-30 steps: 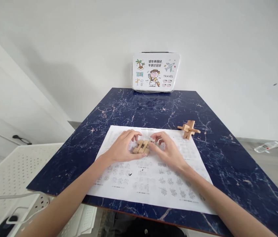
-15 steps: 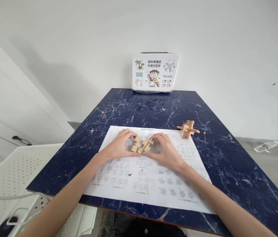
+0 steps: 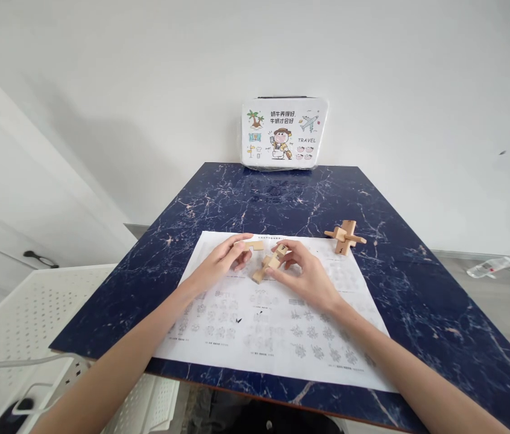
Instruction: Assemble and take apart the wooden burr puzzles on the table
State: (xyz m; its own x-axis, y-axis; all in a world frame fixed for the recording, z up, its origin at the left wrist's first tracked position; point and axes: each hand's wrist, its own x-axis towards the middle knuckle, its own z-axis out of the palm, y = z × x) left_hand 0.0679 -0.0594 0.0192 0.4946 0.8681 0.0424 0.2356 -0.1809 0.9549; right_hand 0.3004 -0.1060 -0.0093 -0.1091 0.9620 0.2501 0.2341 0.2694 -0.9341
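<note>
Over the printed instruction sheet (image 3: 255,328), my left hand (image 3: 219,262) pinches a notched wooden puzzle piece (image 3: 255,245) between thumb and fingers. The piece lies nearly level and points right. My right hand (image 3: 307,274) grips joined wooden puzzle pieces (image 3: 274,261), one of them bearing a dark "3" mark. A gap separates the left hand's piece from the joined ones. At the sheet's upper right corner sits an assembled wooden burr puzzle (image 3: 345,237) in a cross shape, touched by neither hand.
A white case (image 3: 284,134) with cartoon prints stands against the wall at the back of the dark blue marbled table (image 3: 277,202). On the left is a white perforated shelf (image 3: 24,301) with a cable (image 3: 15,363). A clear plastic bottle (image 3: 492,267) lies on the floor at right.
The notched piece has come away from the others and turned level in my left hand. My right hand keeps the joined pieces, now tilted with the "3" facing up.
</note>
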